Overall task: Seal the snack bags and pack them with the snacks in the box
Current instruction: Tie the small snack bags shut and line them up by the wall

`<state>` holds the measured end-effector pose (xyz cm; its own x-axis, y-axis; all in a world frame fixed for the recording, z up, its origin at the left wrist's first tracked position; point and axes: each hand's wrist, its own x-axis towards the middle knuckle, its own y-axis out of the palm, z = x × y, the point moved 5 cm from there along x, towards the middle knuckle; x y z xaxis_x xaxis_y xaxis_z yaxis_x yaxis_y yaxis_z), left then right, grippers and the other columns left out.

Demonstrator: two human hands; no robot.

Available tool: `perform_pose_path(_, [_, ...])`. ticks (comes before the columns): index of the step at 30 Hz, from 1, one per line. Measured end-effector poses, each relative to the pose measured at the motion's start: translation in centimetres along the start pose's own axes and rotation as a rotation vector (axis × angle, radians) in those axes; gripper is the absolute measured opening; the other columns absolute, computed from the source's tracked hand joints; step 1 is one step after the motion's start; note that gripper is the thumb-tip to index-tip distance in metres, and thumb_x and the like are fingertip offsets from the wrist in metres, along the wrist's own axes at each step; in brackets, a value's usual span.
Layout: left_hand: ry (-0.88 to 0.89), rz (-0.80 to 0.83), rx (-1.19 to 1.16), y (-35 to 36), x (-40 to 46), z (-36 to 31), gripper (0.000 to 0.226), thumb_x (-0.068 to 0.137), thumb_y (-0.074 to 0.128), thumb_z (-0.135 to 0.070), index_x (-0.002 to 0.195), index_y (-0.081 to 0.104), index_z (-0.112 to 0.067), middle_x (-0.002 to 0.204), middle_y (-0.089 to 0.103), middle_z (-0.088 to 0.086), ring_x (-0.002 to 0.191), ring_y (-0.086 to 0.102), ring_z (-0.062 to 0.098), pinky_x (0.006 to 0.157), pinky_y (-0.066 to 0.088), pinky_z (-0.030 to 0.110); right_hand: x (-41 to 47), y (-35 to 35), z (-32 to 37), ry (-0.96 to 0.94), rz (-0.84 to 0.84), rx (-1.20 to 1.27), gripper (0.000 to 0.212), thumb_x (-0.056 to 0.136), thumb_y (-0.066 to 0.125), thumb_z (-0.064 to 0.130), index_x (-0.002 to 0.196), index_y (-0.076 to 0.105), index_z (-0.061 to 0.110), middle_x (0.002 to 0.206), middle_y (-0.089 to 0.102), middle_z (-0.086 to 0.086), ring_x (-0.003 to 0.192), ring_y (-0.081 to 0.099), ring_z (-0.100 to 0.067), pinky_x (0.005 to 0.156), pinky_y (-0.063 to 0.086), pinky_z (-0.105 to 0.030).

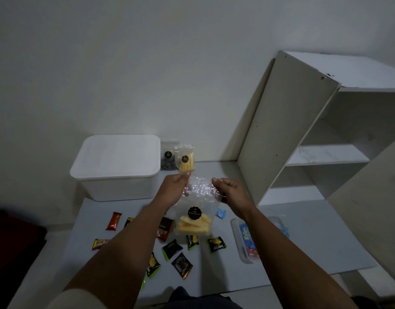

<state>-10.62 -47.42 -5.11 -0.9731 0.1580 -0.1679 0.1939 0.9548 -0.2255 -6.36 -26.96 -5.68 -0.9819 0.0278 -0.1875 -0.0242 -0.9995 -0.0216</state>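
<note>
I hold a clear snack bag [197, 210] of yellow chips with a black round label up above the table. My left hand [175, 188] pinches its top left corner and my right hand [231, 192] pinches its top right corner. Two more clear bags lean against the wall: one with yellow sticks [186, 160] and one with dark pieces [168, 157]. The white box [118, 166] with its lid on stands at the back left. Several small wrapped snacks lie on the table, such as a red bar [114, 220] and a green and black packet [217, 244].
A clear case with blue print [245, 241] lies to the right on the grey table [314, 241]. A white shelf unit [321, 139] stands at the back right. A dark red object [14, 241] sits at the left edge.
</note>
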Motion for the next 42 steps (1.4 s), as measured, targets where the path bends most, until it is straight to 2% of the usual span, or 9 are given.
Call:
perform_pose_path(3, [0.024, -0.003, 0.057, 0.0, 0.2, 0.1, 0.040, 0.101, 0.050, -0.051, 0.085, 0.073, -0.022, 0.073, 0.071, -0.003, 0.064, 0.065, 0.007, 0.068, 0.046, 0.025, 0.0, 0.0, -0.2, 0.006, 0.004, 0.005, 0.029, 0.098, 0.065, 0.028, 0.099, 0.076, 0.001, 0.085, 0.073, -0.008, 0.082, 0.071, -0.016, 0.076, 0.058, -0.029])
perform_pose_path(6, [0.107, -0.262, 0.254, -0.8, 0.6, 0.2, 0.040, 0.090, 0.053, -0.068, 0.092, 0.068, -0.031, 0.090, 0.070, -0.011, 0.081, 0.066, 0.010, 0.073, 0.050, 0.031, 0.4, -0.2, 0.2, -0.048, -0.073, 0.017, 0.024, 0.097, 0.067, 0.028, 0.092, 0.079, 0.008, 0.089, 0.075, -0.020, 0.085, 0.069, -0.028, 0.081, 0.057, -0.040])
perform_pose_path(9, [0.099, -0.403, 0.148, -1.1, 0.2, -0.8, 0.042, 0.090, 0.060, -0.062, 0.089, 0.057, -0.021, 0.083, 0.064, -0.005, 0.077, 0.062, 0.016, 0.068, 0.047, 0.033, 0.6, -0.6, 0.6, -0.100, -0.139, -0.032, 0.028, 0.098, 0.066, 0.027, 0.093, 0.079, 0.003, 0.080, 0.075, -0.019, 0.073, 0.067, -0.022, 0.073, 0.056, -0.035])
perform_pose_path(14, [-0.198, -0.079, -0.143, 1.6, 1.0, 0.0, 0.052, 0.090, 0.063, -0.059, 0.081, 0.067, -0.008, 0.079, 0.074, 0.010, 0.074, 0.071, 0.021, 0.079, 0.061, 0.042, 0.5, 0.3, 1.2, -0.173, -0.105, -0.213, 0.027, 0.100, 0.063, 0.029, 0.099, 0.080, 0.007, 0.087, 0.080, -0.005, 0.070, 0.071, -0.012, 0.067, 0.054, -0.022])
perform_pose_path(22, [-0.314, 0.009, -0.425, 2.9, 1.0, 0.3, 0.019, 0.101, 0.050, -0.022, 0.093, 0.060, -0.008, 0.085, 0.065, 0.013, 0.075, 0.066, 0.022, 0.076, 0.062, 0.039, 0.1, 1.5, 0.9, -0.246, -0.065, -0.283, 0.020, 0.094, 0.073, 0.028, 0.103, 0.082, 0.013, 0.088, 0.080, 0.000, 0.083, 0.074, -0.011, 0.075, 0.057, -0.025])
perform_pose_path(25, [-0.257, 0.048, -0.381, 3.0, 1.1, -0.1, 0.020, 0.103, 0.047, -0.021, 0.098, 0.059, -0.006, 0.097, 0.065, 0.019, 0.085, 0.067, 0.025, 0.079, 0.061, 0.041, -0.2, 2.0, 1.4, -0.229, -0.040, -0.254, 0.020, 0.093, 0.073, 0.028, 0.100, 0.081, 0.011, 0.087, 0.079, -0.001, 0.079, 0.072, -0.008, 0.068, 0.053, -0.019])
perform_pose_path(30, [-0.163, 0.131, -0.188, 3.3, 1.2, -0.6, 0.024, 0.105, 0.045, -0.021, 0.096, 0.061, -0.007, 0.099, 0.068, 0.016, 0.085, 0.068, 0.023, 0.085, 0.060, 0.041, 0.3, 1.8, 1.1, -0.139, -0.053, -0.240, 0.018, 0.094, 0.072, 0.025, 0.090, 0.075, 0.007, 0.087, 0.077, -0.011, 0.083, 0.074, -0.034, 0.065, 0.055, -0.031])
perform_pose_path(35, [-0.083, 0.247, 0.018, 3.4, 1.2, -0.6, 0.027, 0.107, 0.044, -0.024, 0.088, 0.061, -0.016, 0.094, 0.071, 0.009, 0.087, 0.069, 0.021, 0.088, 0.058, 0.041, 0.5, 1.9, 0.9, -0.054, -0.046, -0.253, 0.015, 0.096, 0.066, 0.014, 0.092, 0.074, 0.002, 0.084, 0.077, -0.009, 0.069, 0.071, -0.014, 0.061, 0.054, -0.024])
perform_pose_path(42, [-0.081, 0.317, 0.039, 3.2, 0.9, -0.7, 0.022, 0.104, 0.048, -0.018, 0.089, 0.064, -0.015, 0.100, 0.073, 0.016, 0.093, 0.070, 0.023, 0.077, 0.055, 0.030, 0.9, 2.0, 1.4, -0.058, -0.042, -0.250, 0.015, 0.097, 0.062, 0.008, 0.095, 0.072, -0.003, 0.089, 0.074, -0.021, 0.072, 0.069, -0.021, 0.070, 0.059, -0.036])
